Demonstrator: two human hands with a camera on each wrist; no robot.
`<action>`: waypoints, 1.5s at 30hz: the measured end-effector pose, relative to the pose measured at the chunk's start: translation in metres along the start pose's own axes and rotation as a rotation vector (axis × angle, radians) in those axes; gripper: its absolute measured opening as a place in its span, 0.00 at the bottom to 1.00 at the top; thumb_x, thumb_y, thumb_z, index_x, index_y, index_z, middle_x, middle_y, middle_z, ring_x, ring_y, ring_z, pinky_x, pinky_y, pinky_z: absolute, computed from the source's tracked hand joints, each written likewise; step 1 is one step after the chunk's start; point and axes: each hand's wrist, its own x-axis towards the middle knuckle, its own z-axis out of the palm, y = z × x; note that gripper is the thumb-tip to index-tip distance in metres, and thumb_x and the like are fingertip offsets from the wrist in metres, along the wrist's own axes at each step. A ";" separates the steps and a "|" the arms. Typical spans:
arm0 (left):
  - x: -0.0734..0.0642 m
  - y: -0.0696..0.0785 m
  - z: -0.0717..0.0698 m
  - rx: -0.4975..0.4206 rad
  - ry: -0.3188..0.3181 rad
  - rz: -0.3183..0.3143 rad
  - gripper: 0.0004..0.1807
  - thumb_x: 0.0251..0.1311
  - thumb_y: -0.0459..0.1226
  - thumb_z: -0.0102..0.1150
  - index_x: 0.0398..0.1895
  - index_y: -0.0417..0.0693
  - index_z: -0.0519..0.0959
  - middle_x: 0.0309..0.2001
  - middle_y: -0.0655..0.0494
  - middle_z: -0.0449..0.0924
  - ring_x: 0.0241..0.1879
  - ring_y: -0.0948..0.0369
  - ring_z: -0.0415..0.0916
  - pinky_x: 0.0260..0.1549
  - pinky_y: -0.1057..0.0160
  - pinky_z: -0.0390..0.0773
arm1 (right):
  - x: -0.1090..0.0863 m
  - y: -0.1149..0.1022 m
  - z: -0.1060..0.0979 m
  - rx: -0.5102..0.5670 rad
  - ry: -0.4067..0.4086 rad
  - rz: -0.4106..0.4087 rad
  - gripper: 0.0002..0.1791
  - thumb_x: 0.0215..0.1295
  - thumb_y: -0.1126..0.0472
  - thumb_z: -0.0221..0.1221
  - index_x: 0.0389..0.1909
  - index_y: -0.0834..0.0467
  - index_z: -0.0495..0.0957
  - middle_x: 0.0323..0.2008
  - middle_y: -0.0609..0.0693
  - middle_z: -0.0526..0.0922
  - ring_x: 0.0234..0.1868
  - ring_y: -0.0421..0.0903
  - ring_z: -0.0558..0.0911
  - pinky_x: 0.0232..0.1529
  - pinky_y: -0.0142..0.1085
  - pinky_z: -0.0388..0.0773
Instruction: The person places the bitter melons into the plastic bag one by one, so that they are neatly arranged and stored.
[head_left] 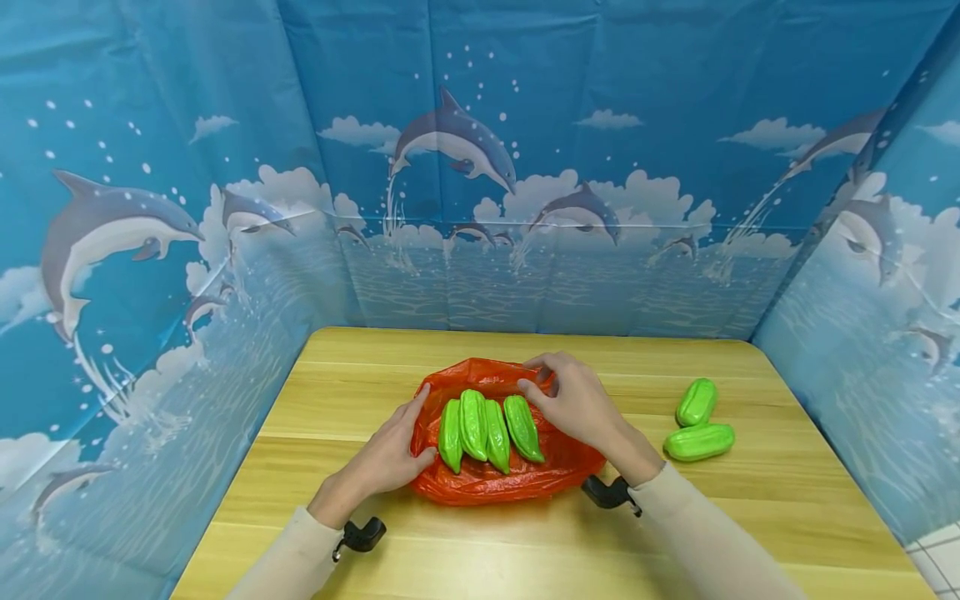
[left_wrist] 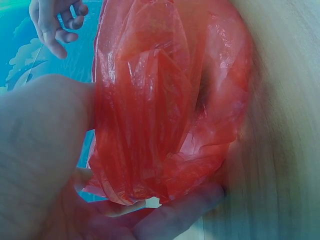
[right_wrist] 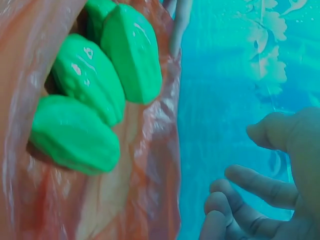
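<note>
A red plastic bag lies with its mouth spread on the wooden table. Several glossy green ridged fruit-like pieces, tapered at one end, sit side by side inside it. My left hand holds the bag's left edge, its thumb over the rim and its fingers along the outside; red plastic covers part of the thumb in the left wrist view. Over the bag's far right side is my right hand, fingers loosely bent and nothing between them. From the right wrist view, these fingers are apart from the plastic.
Two more green ridged pieces, one upper and one lower, lie close together on the right of the wooden table. A blue dolphin-print sheet rises along the back and both sides.
</note>
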 end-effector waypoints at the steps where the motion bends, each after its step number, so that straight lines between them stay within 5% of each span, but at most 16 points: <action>1: 0.000 0.000 0.000 0.001 0.000 0.000 0.58 0.76 0.37 0.73 1.00 0.49 0.46 0.90 0.31 0.64 0.86 0.34 0.71 0.84 0.32 0.74 | 0.000 0.002 -0.003 -0.002 0.011 -0.002 0.21 0.83 0.51 0.72 0.67 0.59 0.90 0.47 0.54 0.89 0.32 0.43 0.80 0.34 0.37 0.80; 19: 0.000 0.001 0.000 -0.007 -0.007 -0.005 0.59 0.75 0.37 0.73 1.00 0.49 0.46 0.90 0.32 0.64 0.86 0.34 0.70 0.85 0.32 0.74 | -0.008 0.044 -0.049 -0.051 0.107 0.072 0.20 0.86 0.51 0.68 0.67 0.58 0.90 0.50 0.60 0.91 0.41 0.50 0.83 0.37 0.39 0.77; 27: 0.000 0.000 0.000 0.002 -0.006 -0.005 0.59 0.75 0.38 0.73 1.00 0.50 0.47 0.90 0.33 0.65 0.86 0.35 0.71 0.85 0.33 0.74 | -0.015 0.073 -0.071 -0.082 0.076 0.112 0.23 0.88 0.46 0.66 0.70 0.57 0.89 0.56 0.62 0.91 0.48 0.55 0.86 0.41 0.43 0.82; 35: -0.001 0.000 0.001 0.005 -0.007 -0.012 0.59 0.76 0.38 0.74 1.00 0.50 0.47 0.90 0.33 0.64 0.86 0.34 0.71 0.84 0.32 0.75 | -0.021 0.105 -0.084 -0.128 0.035 0.076 0.25 0.87 0.47 0.67 0.73 0.57 0.87 0.63 0.66 0.88 0.57 0.65 0.86 0.54 0.61 0.84; 45: -0.002 0.003 -0.001 0.006 -0.004 -0.016 0.59 0.75 0.38 0.74 1.00 0.50 0.47 0.90 0.32 0.65 0.85 0.34 0.72 0.84 0.33 0.75 | -0.029 0.144 -0.108 -0.179 -0.089 0.068 0.30 0.85 0.45 0.69 0.77 0.58 0.84 0.73 0.70 0.81 0.68 0.73 0.82 0.61 0.72 0.82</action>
